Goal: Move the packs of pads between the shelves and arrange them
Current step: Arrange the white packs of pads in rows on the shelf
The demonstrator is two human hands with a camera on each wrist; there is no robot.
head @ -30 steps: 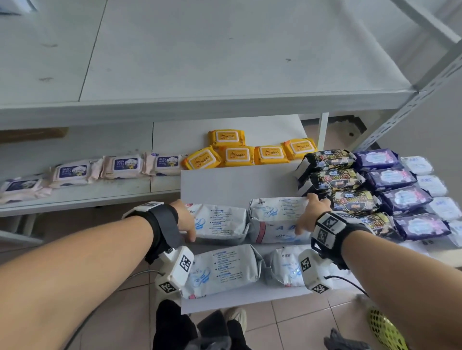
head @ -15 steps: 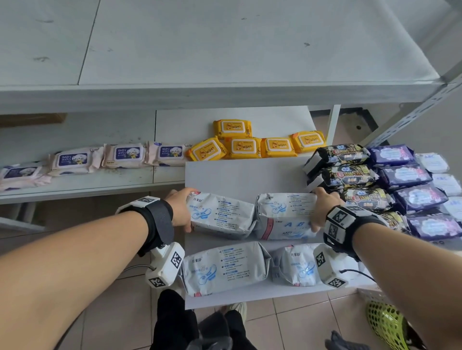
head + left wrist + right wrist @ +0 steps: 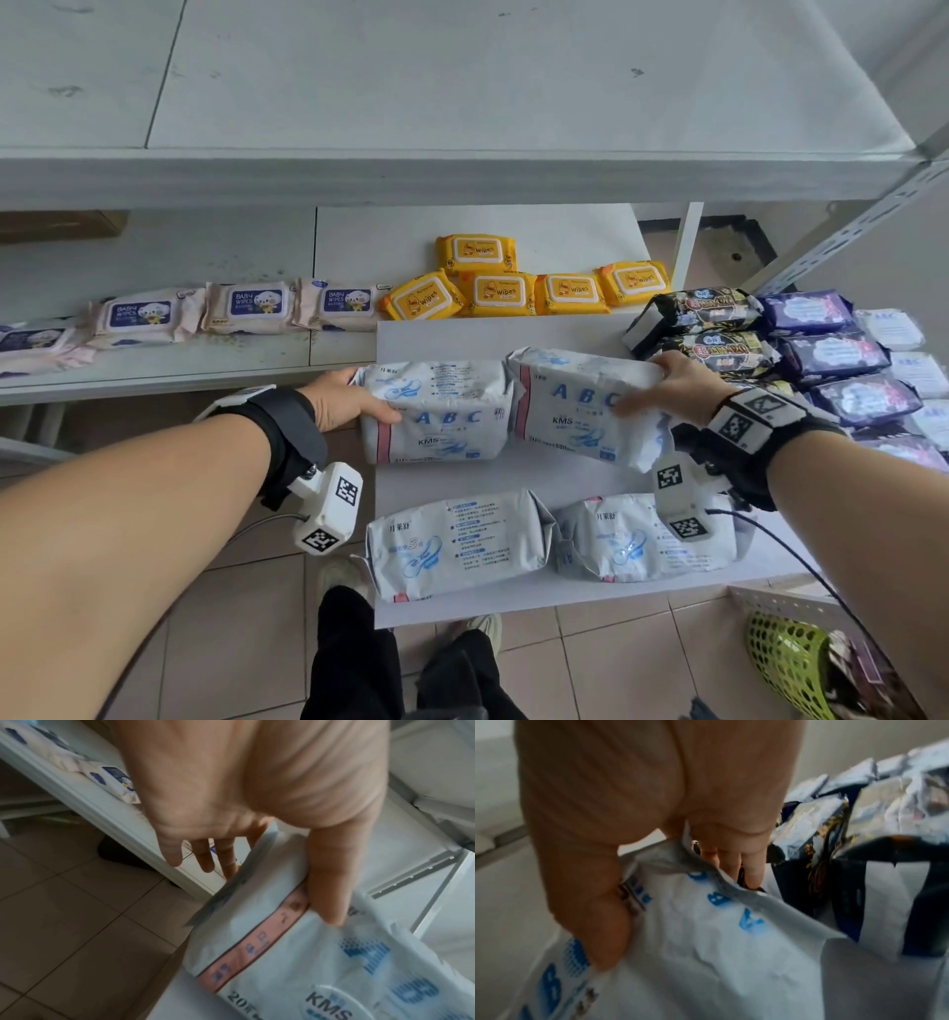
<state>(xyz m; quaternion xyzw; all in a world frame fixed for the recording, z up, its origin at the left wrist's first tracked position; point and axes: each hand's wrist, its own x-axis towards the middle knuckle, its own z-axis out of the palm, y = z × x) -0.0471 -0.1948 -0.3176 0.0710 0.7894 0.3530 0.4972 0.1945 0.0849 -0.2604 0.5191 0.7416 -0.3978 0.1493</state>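
Nearest me, on the white board (image 3: 513,475), two soft, crinkly white packs (image 3: 457,542) lie flat in the front row. Behind them my left hand (image 3: 344,401) holds the left ABC pack (image 3: 439,413) by its end, thumb over the pink stripe, fingers behind; my right hand (image 3: 672,385) holds the right ABC pack (image 3: 580,406) the same way. My left wrist view shows fingers (image 3: 205,858) straight behind the seam; the head view hides them. Farther back, yellow wipes (image 3: 493,290) sit on the shelf (image 3: 154,360); glossy dark packs (image 3: 719,329) crowd right.
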